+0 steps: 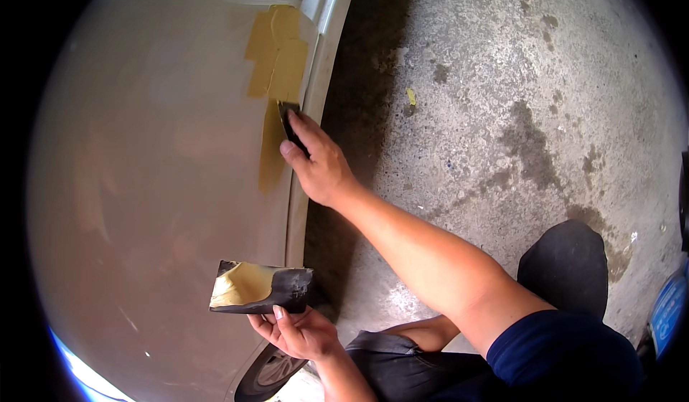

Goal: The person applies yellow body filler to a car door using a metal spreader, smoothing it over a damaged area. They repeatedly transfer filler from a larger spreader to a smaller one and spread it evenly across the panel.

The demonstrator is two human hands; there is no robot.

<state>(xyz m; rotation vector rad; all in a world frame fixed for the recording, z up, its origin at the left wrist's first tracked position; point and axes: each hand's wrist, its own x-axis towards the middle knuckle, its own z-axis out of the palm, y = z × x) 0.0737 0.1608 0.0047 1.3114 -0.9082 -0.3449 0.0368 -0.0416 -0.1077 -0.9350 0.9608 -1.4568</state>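
Putty (pixel 240 286) sits on the board (pixel 262 289) in the left hand (pixel 301 332)'s grip; right hand (pixel 316 162) grips a spreader (pixel 288 119).

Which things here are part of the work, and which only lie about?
In use: right hand, dark spreader, yellow filler, car panel, left hand, filler board.
Lying about: yellow scrap, blue container, tyre.

Beige car panel (pixel 158 187) with mustard-yellow filler patches (pixel 276 65); black mixing board (pixel 262 287) smeared yellow; grey concrete floor (pixel 502 115) with dark stains.
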